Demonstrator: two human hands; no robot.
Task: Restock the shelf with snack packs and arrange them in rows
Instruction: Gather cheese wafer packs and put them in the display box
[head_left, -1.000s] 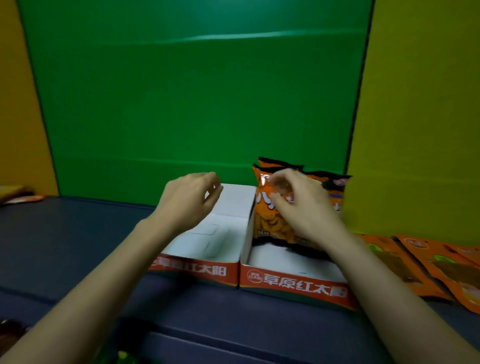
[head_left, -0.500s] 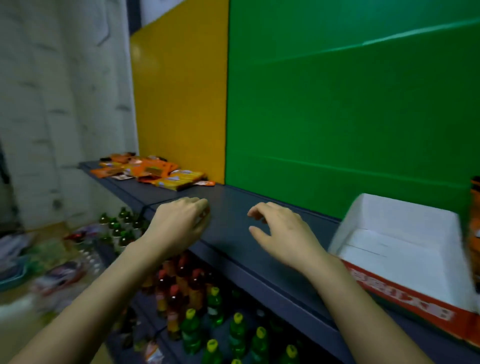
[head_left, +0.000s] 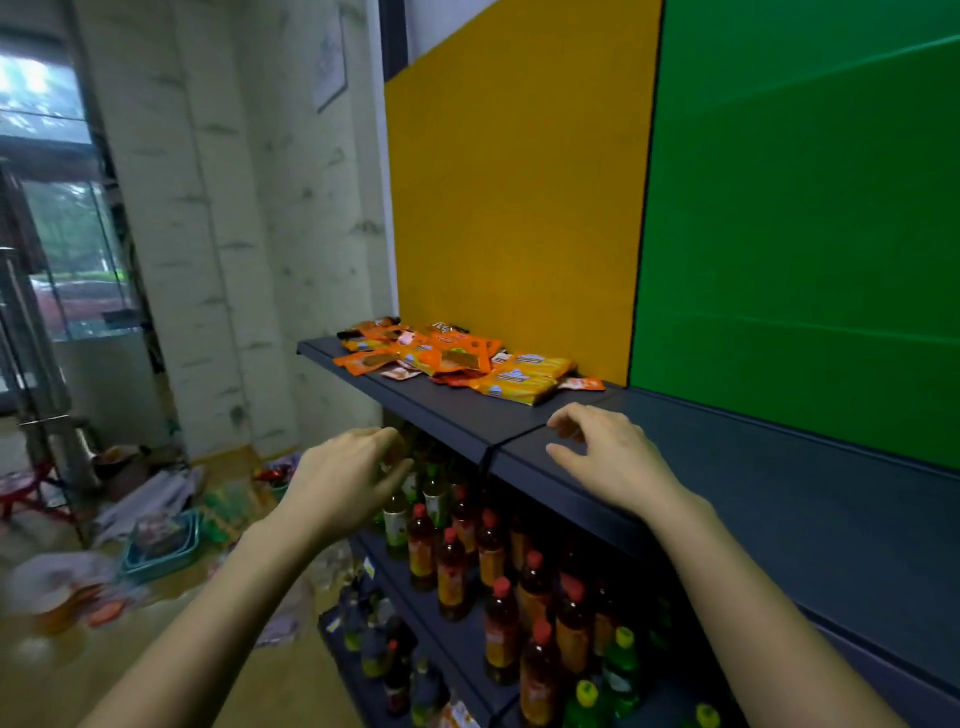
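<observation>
Dark shelf under yellow/green back panels. Snack packs sit in a loose heap at its far left end, not rowed, probably the stock to sort. Left hand hovers off the shelf edge above bottles, fingers loosely curled, empty. Right hand is over the shelf front, fingers half-spread, holding nothing; can't tell if it touches the shelf.

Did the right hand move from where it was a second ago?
Yes. The right hand went left along the shelf, from the right end of the green panel to its seam with the yellow panel.
</observation>
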